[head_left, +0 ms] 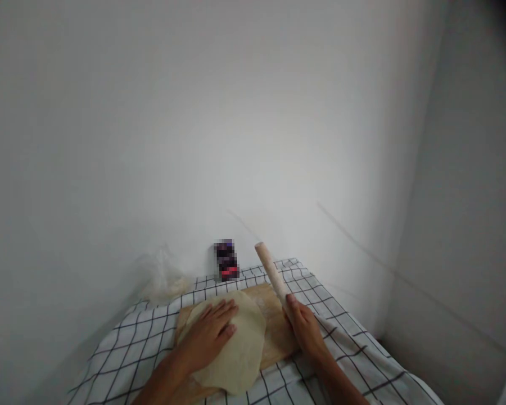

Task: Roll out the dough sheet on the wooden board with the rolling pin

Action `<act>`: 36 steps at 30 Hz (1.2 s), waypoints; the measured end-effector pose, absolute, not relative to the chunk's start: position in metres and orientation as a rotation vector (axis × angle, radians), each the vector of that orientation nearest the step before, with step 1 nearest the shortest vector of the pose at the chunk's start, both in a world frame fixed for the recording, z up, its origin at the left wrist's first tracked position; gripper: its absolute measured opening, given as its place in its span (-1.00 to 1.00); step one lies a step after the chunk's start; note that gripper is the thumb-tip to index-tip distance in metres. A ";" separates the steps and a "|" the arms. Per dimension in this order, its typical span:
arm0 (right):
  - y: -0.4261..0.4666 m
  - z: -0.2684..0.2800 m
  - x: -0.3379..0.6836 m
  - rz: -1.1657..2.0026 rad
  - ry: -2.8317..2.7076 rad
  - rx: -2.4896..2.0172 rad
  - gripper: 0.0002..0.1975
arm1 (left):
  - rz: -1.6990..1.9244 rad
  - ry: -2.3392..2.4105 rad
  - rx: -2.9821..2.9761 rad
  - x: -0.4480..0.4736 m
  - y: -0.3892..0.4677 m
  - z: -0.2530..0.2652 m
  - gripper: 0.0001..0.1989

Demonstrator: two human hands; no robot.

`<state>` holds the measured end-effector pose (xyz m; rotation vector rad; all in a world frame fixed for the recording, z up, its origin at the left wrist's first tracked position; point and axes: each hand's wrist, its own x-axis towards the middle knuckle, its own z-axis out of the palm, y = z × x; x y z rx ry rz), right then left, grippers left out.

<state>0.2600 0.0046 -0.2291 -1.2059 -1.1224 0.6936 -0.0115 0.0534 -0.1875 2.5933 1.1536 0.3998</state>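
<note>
A flattened sheet of pale dough [244,343] lies on a wooden board [274,332] low in the head view. My left hand [208,334] rests flat on the dough with fingers spread. My right hand [306,329] grips the near end of a wooden rolling pin [270,270], which points up and away over the board's right side.
A white cloth with black checks [346,349] covers the table. A clear plastic bag [162,278] and a small dark package [226,260] stand at the back against the white wall. The table's right edge drops off near the room's corner.
</note>
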 end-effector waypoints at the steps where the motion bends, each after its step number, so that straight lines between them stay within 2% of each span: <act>1: 0.004 -0.229 0.261 0.636 -1.186 -1.224 -0.30 | 0.465 1.155 2.546 -0.017 0.053 -0.187 -0.53; 4: 0.002 -0.224 0.261 0.446 -1.470 -1.349 -0.33 | 0.795 1.189 2.273 -0.035 0.060 -0.182 -0.58; 9: -0.002 -0.201 0.241 0.251 -2.048 -1.554 -0.39 | 1.233 1.158 1.854 -0.053 0.058 -0.166 -0.38; 13: 0.009 -0.184 0.230 0.156 -2.281 -1.550 -0.44 | 1.136 1.162 2.029 -0.039 0.042 -0.167 -0.45; 18: 0.040 -0.180 0.247 0.168 -2.360 -1.477 -0.53 | 0.921 1.395 2.440 -0.017 0.036 -0.195 -0.56; 21: 0.057 -0.181 0.250 0.148 -2.346 -1.450 -0.55 | 0.876 1.554 2.552 -0.015 0.039 -0.207 -0.57; 26: 0.078 -0.186 0.243 0.129 -2.288 -1.421 -0.59 | 1.006 1.746 2.594 -0.018 0.044 -0.213 -0.59; 36: 0.100 -0.207 0.252 0.040 -2.282 -1.341 -0.61 | 0.895 1.863 2.654 -0.013 0.057 -0.219 -0.53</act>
